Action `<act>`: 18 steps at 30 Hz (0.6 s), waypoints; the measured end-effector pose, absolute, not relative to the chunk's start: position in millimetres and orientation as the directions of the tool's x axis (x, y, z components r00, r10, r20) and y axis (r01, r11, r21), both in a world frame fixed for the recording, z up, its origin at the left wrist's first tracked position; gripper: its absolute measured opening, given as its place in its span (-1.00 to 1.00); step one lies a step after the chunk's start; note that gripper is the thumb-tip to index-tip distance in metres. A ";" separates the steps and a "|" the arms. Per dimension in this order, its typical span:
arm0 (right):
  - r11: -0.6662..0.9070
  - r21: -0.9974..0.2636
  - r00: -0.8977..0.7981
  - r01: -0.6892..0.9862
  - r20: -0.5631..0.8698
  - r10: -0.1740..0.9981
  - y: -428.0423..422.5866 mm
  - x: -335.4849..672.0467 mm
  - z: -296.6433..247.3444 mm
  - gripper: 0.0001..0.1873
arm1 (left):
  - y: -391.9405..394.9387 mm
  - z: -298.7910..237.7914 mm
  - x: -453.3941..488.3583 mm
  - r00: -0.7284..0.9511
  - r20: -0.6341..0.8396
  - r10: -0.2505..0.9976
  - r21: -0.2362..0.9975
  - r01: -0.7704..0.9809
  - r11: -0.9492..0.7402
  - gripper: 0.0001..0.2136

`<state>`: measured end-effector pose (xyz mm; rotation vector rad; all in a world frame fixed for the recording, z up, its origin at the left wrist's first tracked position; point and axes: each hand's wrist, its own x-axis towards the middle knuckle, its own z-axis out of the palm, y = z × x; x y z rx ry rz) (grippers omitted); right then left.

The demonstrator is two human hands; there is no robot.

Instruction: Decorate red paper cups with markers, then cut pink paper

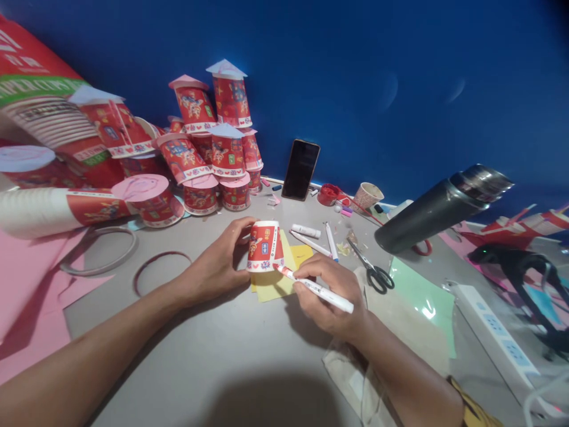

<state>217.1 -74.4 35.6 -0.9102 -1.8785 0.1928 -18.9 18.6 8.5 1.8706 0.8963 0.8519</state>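
A red paper cup (265,246) with a white patterned rim stands upside down at the middle of the table, and my left hand (224,255) grips it from the left. In my right hand (331,290) is a white marker pen (326,295), its red tip end at the cup's lower right edge. Yellow paper sheets (273,292) lie under and behind the cup. Just beyond my right hand are several more white pens (310,242) and a loose white cap-like tube (306,230).
Stacked red cups with paper cone tops (227,151) rise at the back left. A phone (301,170) leans on the blue wall. Black scissors (377,277), a dark thermos (438,207), green sheet (420,296), white power strip (498,341) and glue gun (520,279) lie right; tape rings (162,255) lie left.
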 end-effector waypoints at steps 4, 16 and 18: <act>0.705 -0.493 -0.220 0.510 0.718 0.661 -74.0 217.7 35.5 -0.89 | 18.4 7.7 -19.3 0.513 0.185 0.838 0.906 0.241 -0.348 -0.22; 0.677 -0.506 -0.194 0.535 0.706 0.681 -74.1 218.5 33.3 -0.90 | 18.0 7.0 -18.1 0.513 0.188 0.837 0.910 0.230 -0.345 -0.24; 0.680 -0.506 -0.199 0.530 0.705 0.681 -74.2 218.0 32.7 -0.91 | 17.9 7.1 -18.5 0.513 0.189 0.837 0.911 0.227 -0.345 -0.24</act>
